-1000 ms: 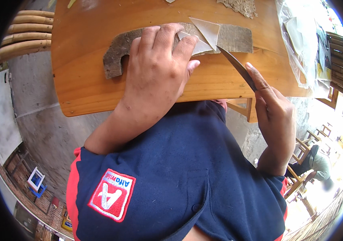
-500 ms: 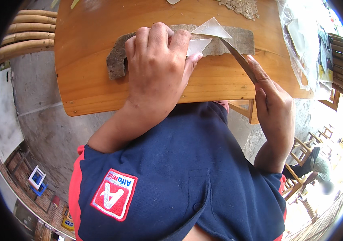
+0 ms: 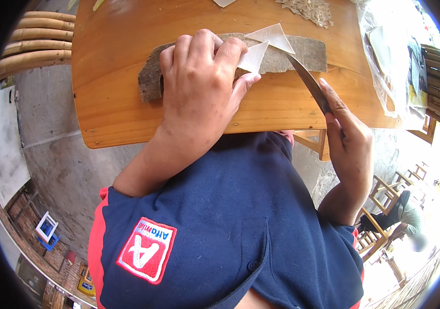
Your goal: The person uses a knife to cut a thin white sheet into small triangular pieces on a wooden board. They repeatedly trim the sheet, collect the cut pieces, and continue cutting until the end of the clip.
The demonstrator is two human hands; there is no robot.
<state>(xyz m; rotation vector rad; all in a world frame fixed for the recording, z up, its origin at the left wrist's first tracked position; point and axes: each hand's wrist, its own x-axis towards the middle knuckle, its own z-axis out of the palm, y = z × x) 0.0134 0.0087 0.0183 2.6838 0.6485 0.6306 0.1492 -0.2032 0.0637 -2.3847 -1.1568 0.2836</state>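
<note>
A worn, grey-brown wooden board (image 3: 305, 54) lies on the table. My left hand (image 3: 197, 77) rests over its left part, fingers curled, with a thin whitish triangular sheet (image 3: 253, 57) between thumb and fingers. Farther right on the board is a second thin triangular piece (image 3: 274, 37), with one corner pointing away from me. My right hand (image 3: 351, 131) grips a knife (image 3: 310, 85) at the near right, its handle hidden in the palm. The blade slants up to the left, its tip beside the near right corner of the second piece.
The wooden table (image 3: 127, 123) has a rounded near-left corner. A heap of small pale cut pieces (image 3: 310, 10) lies at the far right, beside a clear plastic bag (image 3: 382, 62). Another whitish piece (image 3: 224, 2) shows at the far edge. A person (image 3: 408, 211) bends among wooden stools at right.
The triangular sheet in my left hand has turned, its point now aimed more away from me. The knife has drawn slightly back toward me. The second piece has shifted a little.
</note>
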